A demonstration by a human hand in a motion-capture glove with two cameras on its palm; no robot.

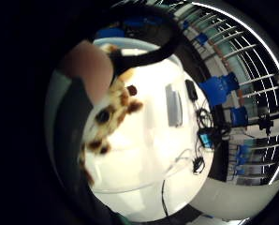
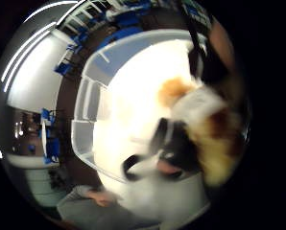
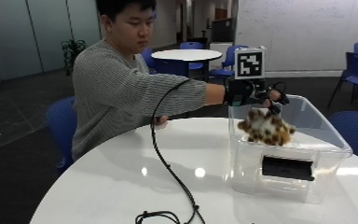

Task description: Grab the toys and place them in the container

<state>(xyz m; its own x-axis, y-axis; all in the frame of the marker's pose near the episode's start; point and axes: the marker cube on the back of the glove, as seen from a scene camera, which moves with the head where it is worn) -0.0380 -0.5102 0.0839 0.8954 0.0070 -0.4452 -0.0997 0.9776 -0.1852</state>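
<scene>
Spotted plush toy (image 3: 266, 127) hangs from right hand (image 3: 253, 96).

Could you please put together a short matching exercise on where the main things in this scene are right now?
Things:
1. gloved right hand
2. plush toy
3. clear plastic container
4. black cable

Places or states:
A. stands on the white round table
B. trails across the table toward the near edge
C. hangs from the grip above the container's opening
D. raised over the container, pinching the toy

Pairs: 1-D, 2-C, 3-A, 4-B
</scene>
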